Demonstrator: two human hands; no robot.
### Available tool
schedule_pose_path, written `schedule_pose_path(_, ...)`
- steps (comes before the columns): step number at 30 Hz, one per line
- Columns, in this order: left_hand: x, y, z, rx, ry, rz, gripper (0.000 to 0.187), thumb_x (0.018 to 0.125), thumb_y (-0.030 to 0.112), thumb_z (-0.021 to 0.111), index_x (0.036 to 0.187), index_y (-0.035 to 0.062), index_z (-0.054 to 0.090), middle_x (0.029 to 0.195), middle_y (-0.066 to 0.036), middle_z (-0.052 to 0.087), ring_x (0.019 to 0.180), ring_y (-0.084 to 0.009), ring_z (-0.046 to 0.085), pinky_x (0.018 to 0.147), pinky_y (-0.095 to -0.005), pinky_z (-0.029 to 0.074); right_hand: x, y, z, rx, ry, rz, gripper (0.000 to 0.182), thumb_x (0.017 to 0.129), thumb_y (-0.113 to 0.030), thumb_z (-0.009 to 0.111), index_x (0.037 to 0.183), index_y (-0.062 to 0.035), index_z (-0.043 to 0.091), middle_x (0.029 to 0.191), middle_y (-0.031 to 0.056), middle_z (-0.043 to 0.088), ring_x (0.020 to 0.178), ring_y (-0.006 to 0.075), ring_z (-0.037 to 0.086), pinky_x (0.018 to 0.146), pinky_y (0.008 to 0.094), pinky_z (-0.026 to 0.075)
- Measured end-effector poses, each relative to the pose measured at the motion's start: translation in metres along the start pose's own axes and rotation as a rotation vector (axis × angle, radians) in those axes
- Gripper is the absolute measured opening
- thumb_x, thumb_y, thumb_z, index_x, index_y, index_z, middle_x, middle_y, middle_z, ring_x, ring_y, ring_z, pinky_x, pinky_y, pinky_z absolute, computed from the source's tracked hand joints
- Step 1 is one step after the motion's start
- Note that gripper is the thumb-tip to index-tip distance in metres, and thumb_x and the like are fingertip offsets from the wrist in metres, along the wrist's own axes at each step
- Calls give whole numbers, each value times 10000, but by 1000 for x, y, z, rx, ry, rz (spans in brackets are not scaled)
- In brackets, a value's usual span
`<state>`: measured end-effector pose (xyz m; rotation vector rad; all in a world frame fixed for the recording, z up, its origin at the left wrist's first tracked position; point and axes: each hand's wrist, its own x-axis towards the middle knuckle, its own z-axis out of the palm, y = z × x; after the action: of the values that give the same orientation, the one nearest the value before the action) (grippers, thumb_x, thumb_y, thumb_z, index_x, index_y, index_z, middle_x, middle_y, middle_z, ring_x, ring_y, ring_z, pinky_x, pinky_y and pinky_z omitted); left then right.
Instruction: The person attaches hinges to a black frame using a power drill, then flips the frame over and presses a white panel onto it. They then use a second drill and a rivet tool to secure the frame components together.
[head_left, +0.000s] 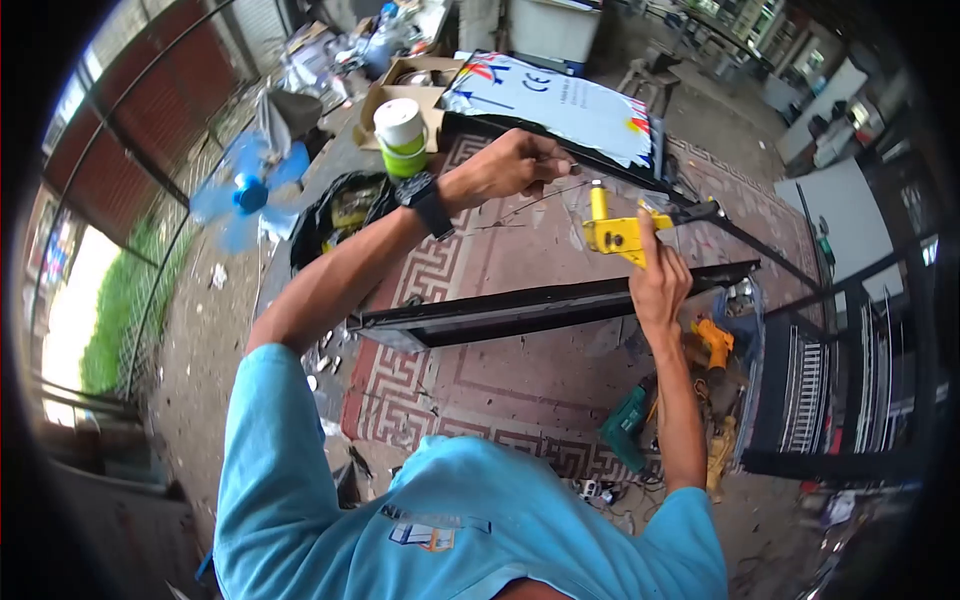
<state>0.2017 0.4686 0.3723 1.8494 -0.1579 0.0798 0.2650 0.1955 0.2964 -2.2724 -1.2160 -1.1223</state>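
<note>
My right hand grips a yellow tool that looks like a hand riveter, with a short yellow cylinder pointing up and dark handles to the right. To its left, my left hand is closed in a pinch, fingertips toward the tool's tip but apart from it. Anything between those fingers is too small to make out. Below both hands a long black metal frame piece lies across the patterned work surface. A dark watch sits on my left wrist.
A green drill and an orange-yellow power tool lie at the right. At the back are a white-topped panel and a green-and-white bucket. A blue fan stands left; black metal frames stand right.
</note>
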Motion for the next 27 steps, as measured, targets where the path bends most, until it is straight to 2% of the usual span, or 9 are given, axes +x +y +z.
schedule_pose_path(1,3,1,7,-21,-37,32,260,901,230,619,994,-8,662,708,-14,599,557,-77,531,521,-224,455,0,1,3,27,-11,5,798,640,100,580,1379,-167,442,816,80,645,676,246,599,604,347,471)
schedule_pose_path(2,4,1,11,-60,-45,-6,328,880,279,646,1089,27,659,708,0,608,603,-54,526,551,-213,440,1,-1,4,76,11,-10,807,641,103,588,1382,-180,437,834,59,648,683,234,600,602,337,476)
schedule_pose_path(4,11,-4,7,-27,-65,-28,330,867,285,660,1066,21,668,732,-12,628,612,-60,539,562,-205,449,0,1,5,90,-38,8,819,642,109,589,1385,-196,431,844,53,648,685,231,598,606,330,483)
schedule_pose_path(11,21,-4,-8,112,-155,34,324,837,307,687,1030,47,696,780,-40,667,611,-76,559,556,-214,477,4,4,8,135,47,-47,825,649,118,572,1389,-214,422,883,47,659,757,218,616,599,323,482)
schedule_pose_path(16,36,13,-18,292,-340,77,279,833,211,688,1033,17,687,743,-63,670,569,-110,581,542,-234,499,4,3,9,138,6,-57,833,656,105,584,1404,-210,394,908,48,661,806,215,623,594,318,482)
schedule_pose_path(21,39,17,-23,172,-405,6,258,830,189,687,1038,36,692,730,-65,669,571,-116,585,527,-230,496,3,3,12,117,40,-42,830,663,98,595,1406,-208,388,915,53,661,806,215,624,580,315,477)
schedule_pose_path(24,41,12,-26,175,-461,-3,298,824,183,696,1079,32,672,802,-56,660,595,-93,544,543,-215,477,1,3,12,119,41,-35,826,668,97,597,1406,-207,386,920,55,660,804,213,624,577,316,476)
schedule_pose_path(27,43,16,-28,195,-455,53,306,800,244,723,1038,53,696,743,-63,668,581,-116,580,530,-235,497,3,2,11,129,38,-38,828,670,100,596,1409,-206,381,926,56,660,808,214,624,578,317,475)
